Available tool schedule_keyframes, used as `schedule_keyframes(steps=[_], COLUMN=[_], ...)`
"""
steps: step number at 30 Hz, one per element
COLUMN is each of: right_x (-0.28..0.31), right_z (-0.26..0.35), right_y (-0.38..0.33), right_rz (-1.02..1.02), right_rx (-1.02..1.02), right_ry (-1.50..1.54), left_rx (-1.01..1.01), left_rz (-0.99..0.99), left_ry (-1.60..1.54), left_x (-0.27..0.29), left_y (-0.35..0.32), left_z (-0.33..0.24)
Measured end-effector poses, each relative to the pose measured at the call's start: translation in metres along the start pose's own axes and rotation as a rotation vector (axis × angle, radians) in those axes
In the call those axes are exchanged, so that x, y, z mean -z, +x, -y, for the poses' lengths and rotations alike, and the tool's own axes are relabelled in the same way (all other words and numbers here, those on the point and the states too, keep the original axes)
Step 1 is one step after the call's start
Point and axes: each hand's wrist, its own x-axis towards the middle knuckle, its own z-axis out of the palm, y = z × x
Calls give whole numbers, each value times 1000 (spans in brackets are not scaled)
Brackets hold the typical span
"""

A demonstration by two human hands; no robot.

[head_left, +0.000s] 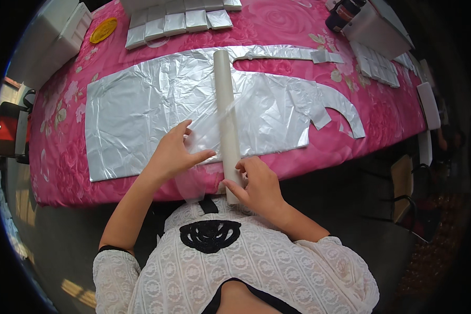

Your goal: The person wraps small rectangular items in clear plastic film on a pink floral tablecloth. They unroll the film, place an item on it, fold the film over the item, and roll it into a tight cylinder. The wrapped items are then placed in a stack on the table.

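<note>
A shiny silvery plastic sheet (146, 112), shaped like an apron with curved strap-like ends on the right, lies flat on the table. Across it, pointing away from me, lies a long pale tube (224, 89) whose near end overhangs the table edge by my body. Thin clear film (206, 128) crosses the tube and hangs loosely beside it. My left hand (175, 150) is open over the sheet, left of the tube, thumb and fingers spread next to the film. My right hand (259, 184) has curled fingers and thumb on the tube's near part.
Flat folded silvery packets (175, 23) lie in rows at the back, near a yellow dish (103, 30). More packets (374, 65) lie at right by a white box (377, 31) and a dark jar (345, 13). White foam boxes (52, 39) stand far left. A pink flowered cloth (63, 172) covers the table.
</note>
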Motion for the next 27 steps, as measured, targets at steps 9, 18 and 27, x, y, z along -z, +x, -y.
schedule_keyframes(steps=[9,18,27], right_x=[-6,4,2], right_z=[-13,-15,-16], right_y=[5,2,2], right_rz=[225,260,255], right_rx=[-357,-426,-446], right_ry=[152,241,224], left_rx=[215,353,-107], left_rz=[266,86,-502], left_ry=[-704,-504,774], left_x=[30,170,152], left_y=[17,4,-1], left_z=[28,135,122])
